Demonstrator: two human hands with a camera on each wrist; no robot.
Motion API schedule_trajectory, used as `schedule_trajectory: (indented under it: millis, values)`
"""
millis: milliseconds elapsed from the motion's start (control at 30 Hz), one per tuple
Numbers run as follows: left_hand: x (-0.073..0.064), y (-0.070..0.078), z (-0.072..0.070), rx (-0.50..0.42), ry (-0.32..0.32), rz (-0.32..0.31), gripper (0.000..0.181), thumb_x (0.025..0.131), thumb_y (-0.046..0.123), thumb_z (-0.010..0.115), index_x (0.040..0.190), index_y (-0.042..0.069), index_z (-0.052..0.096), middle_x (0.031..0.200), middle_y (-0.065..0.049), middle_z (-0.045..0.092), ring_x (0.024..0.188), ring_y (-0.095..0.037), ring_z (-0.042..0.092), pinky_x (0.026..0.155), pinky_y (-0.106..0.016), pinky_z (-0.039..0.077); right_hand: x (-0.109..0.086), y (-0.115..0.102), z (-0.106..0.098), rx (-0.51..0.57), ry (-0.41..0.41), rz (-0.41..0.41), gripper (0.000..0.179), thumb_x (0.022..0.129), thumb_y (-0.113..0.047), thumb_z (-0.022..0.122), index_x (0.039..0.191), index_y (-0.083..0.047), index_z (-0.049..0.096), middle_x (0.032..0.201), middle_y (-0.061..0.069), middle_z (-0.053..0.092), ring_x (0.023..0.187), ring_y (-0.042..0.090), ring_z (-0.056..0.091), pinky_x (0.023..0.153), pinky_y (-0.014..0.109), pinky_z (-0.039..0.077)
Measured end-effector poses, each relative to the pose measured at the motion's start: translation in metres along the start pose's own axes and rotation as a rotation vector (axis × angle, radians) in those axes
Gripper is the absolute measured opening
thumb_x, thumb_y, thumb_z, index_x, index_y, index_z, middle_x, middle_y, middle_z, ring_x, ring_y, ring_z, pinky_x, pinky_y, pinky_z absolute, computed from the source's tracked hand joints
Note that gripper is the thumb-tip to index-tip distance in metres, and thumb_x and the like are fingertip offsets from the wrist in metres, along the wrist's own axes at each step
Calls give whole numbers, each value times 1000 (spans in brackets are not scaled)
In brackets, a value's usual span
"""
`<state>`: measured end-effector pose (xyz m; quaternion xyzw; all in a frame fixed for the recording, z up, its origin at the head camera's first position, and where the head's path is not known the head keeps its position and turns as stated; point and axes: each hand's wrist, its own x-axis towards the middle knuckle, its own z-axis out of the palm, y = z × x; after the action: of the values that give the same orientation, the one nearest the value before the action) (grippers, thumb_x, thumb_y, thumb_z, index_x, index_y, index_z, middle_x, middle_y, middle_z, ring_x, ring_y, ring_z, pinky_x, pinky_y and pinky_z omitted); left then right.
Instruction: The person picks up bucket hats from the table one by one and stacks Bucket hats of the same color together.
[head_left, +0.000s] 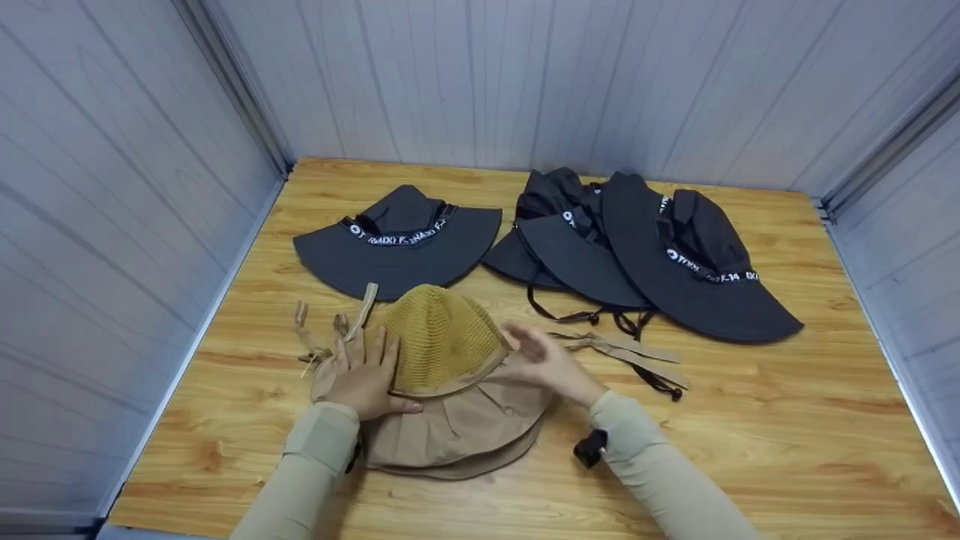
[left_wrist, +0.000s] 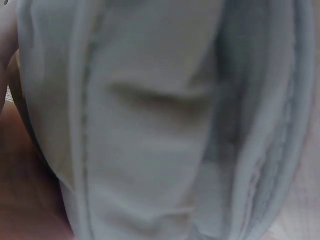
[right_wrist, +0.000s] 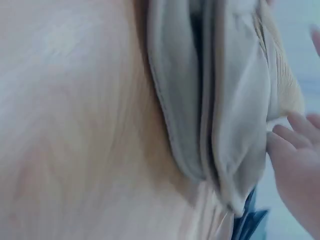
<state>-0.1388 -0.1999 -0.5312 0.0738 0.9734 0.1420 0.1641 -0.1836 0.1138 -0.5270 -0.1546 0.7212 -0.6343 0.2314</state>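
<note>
we see left fingers (head_left: 390, 351) lying straight on the tan hat (head_left: 441, 337), right fingers (head_left: 529, 342) relaxed beside it. uneven pressing could crease its brim (head_left: 480, 420).

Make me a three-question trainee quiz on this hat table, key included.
1. True or false: the left grip rests on the tan hat.
2. In the head view, what colour is that hat's mesh crown?
3. Fill in: in the head view, the lone dark hat lies to the ____ of the overlapping dark hats.

Key: 1. True. 2. Mustard yellow. 3. Left.
</note>
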Motion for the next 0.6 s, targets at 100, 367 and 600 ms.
schedule_trajectory:
  millis: [100, 367, 600]
  values:
    - [0, 0, 0, -3, 3, 1, 123, 72, 62, 79, 158, 1, 16, 163, -28, 4, 147, -54, -9, 113, -71, -11, -3, 3, -26, 310, 242, 52, 69, 91, 3, 62, 151, 6, 28, 154, 26, 37, 141, 36, 40, 117, 40, 35]
    - [0, -1, 0, 9, 14, 2, 124, 70, 62, 80, 157, 1, 16, 163, -28, 6, 147, -54, -7, 113, -72, -11, -32, 16, -101, 1083, 609, 128, 65, 105, -4, 39, 160, -11, 5, 160, 7, 30, 149, 18, 30, 118, 24, 30]
    - [1, -2, 0, 9, 8, 0, 124, 71, 62, 79, 158, 1, 15, 163, -28, 5, 147, -54, -7, 113, -71, -12, -46, 22, -130, 1453, 737, 163, 68, 102, -7, 50, 158, -25, 16, 163, -9, 21, 149, 5, 25, 119, 19, 25]
